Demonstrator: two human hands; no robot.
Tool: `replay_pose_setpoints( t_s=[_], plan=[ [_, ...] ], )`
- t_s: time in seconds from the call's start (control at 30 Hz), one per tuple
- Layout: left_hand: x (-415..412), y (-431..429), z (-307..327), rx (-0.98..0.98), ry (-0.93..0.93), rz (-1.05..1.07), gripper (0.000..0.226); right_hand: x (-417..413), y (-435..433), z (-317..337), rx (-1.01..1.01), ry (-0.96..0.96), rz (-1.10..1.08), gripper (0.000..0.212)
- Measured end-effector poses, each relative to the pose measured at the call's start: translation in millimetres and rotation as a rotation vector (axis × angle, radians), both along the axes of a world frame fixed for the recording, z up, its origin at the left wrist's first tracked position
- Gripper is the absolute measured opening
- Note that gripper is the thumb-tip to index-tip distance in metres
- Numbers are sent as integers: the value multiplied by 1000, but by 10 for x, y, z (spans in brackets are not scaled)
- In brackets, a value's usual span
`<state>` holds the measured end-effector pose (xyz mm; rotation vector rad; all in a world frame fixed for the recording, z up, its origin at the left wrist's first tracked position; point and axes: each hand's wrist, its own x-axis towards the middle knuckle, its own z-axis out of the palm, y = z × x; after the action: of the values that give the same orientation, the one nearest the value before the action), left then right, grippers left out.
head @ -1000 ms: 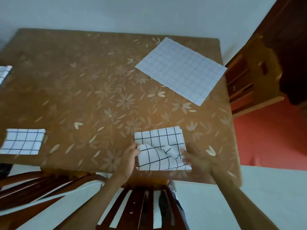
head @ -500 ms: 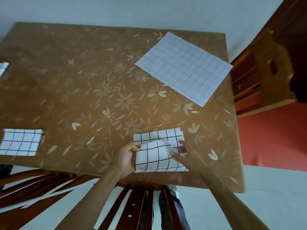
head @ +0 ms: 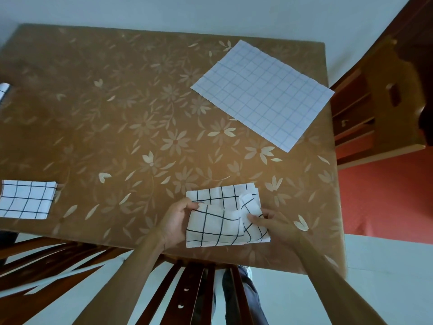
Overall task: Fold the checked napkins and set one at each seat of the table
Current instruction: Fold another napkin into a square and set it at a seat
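- The napkin (head: 218, 227) is found at the near edge of the table (head: 121, 118), in front of the near chair (head: 199, 292). It is folded only in part.
- Its top layer is gripped at the left edge by the left hand (head: 177, 222), with fingers curled round the cloth. The rumpled right corner is pinched by the right hand (head: 275, 225).
- Within the last second the right hand has been brought in from the side edge onto the top layer, and the left part of that layer has been drawn flatter. A strip of the under layer is left uncovered on the far side.
- This fold is therefore judged unfinished: the bunched right corner is yet to be smoothed.
- A folded napkin (head: 25, 201) is already laid at the seat to the left.
- A flat napkin (head: 262, 95) lies unfolded near the right chair (head: 379, 106), so more folding is judged to remain.
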<state>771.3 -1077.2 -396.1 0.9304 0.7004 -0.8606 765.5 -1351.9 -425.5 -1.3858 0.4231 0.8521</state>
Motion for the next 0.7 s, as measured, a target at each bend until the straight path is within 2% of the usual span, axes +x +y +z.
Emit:
replay_pose_setpoints(
  t_s=[0.1, 0.23, 0.37, 0.5, 0.7],
  plan=[
    [13, 1, -33, 82, -97, -22, 42, -18, -75, -35, -13, -15, -125, 17],
    [-71, 93, -53, 118, -151, -138, 52, -70, -180, -66, -91, -60, -151, 19],
    [-212, 158, -100, 302, -222, -307, 70, -215, -289, -55, -47, -79, -142, 35],
    [-316, 79, -74, 333, -256, -309, 36, -366, -338, -34, -27, -73, -134, 38],
    [-383, 43, 45, 358, -296, -315, 31, -545, -280, 134, 83, -18, -193, 40]
  ],
)
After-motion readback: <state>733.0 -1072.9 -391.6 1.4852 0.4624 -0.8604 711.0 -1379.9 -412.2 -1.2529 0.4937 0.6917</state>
